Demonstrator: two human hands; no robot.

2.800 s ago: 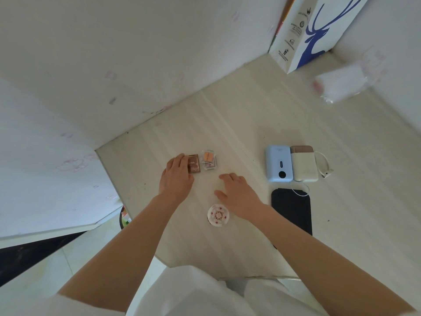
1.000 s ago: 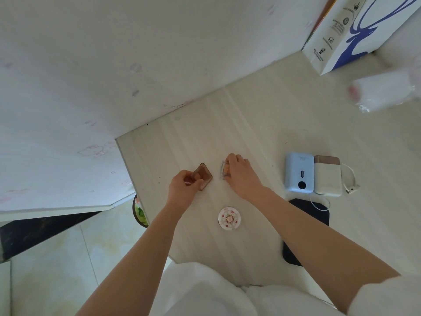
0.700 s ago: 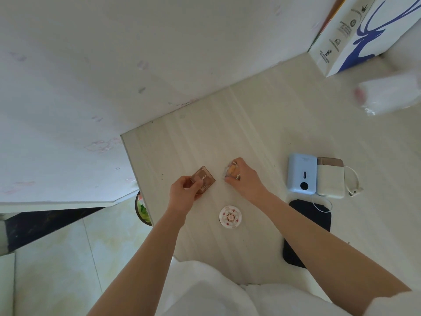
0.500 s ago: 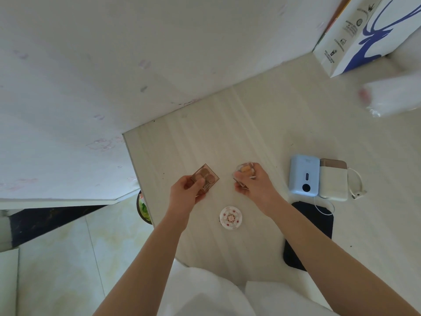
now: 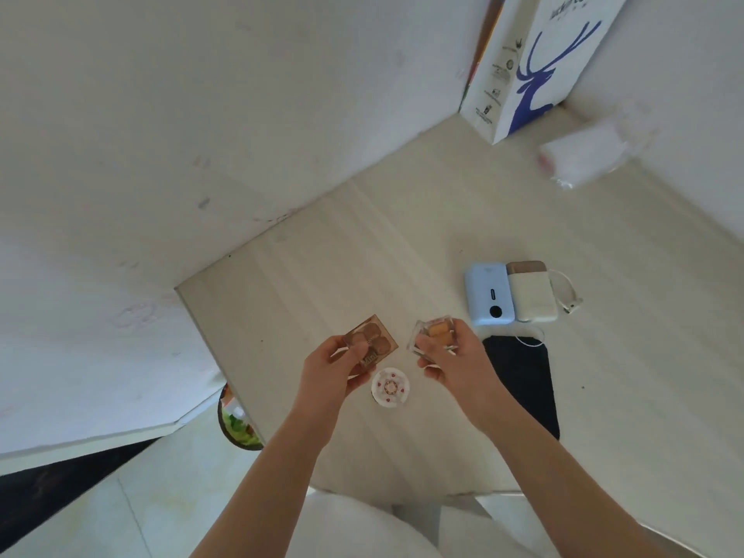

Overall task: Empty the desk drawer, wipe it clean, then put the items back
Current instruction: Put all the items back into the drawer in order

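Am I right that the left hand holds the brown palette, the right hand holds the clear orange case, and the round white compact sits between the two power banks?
Not quite: the head view shows the round white compact lying on the desk below and between the two hands, left of the power banks. The left hand does hold the brown palette, the right hand the clear orange case.

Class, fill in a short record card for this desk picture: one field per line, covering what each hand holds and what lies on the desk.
Left hand: holds a brown palette, lifted off the desk
Right hand: holds a clear case with orange contents
Between the hands, on the desk: round white patterned disc
Right of the hands: blue power bank beside a beige power bank; black pouch nearer the person
Far corner: white bag with blue deer
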